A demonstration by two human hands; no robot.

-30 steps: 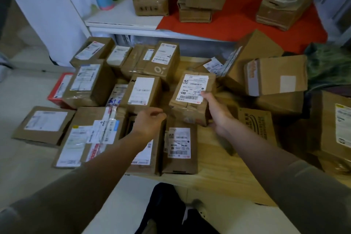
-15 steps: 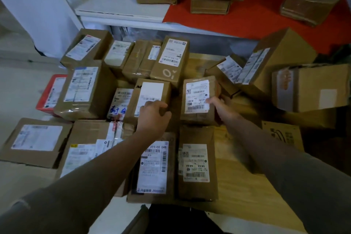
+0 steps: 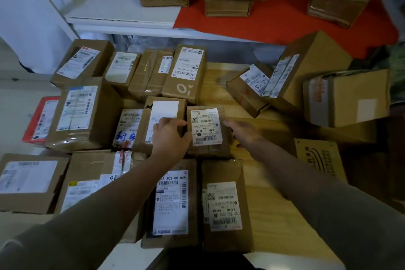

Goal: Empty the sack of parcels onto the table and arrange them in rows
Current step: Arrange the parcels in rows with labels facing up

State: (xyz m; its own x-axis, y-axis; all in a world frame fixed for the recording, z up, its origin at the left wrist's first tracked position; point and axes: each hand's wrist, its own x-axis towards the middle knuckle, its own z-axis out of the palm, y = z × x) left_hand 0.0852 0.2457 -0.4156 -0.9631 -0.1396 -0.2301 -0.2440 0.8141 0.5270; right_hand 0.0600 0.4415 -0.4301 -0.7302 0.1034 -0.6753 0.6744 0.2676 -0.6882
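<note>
A small brown parcel (image 3: pixel 206 129) with a white label marked 003 lies flat on the wooden table (image 3: pixel 274 215), in the middle row of parcels. My left hand (image 3: pixel 171 138) lies over the neighbouring white-labelled parcel (image 3: pixel 163 112), its bent fingers hooked on the small parcel's left edge. My right hand (image 3: pixel 243 131) presses its fairly straight fingers against the parcel's right side. Several labelled parcels sit in rows to the left and in front, among them two long ones (image 3: pixel 223 206) nearest me.
Unsorted boxes (image 3: pixel 341 96) lean in a heap at the right, with green fabric (image 3: pixel 394 61) behind them. A white shelf (image 3: pixel 122 13) with a red cover (image 3: pixel 285 13) carries more boxes and a bottle. A flat printed box (image 3: pixel 320 160) lies at my right.
The 003 parcel went from lifted in my right hand down flat onto the table. My left hand shifted right to its left edge; my right hand's grip loosened to its side.
</note>
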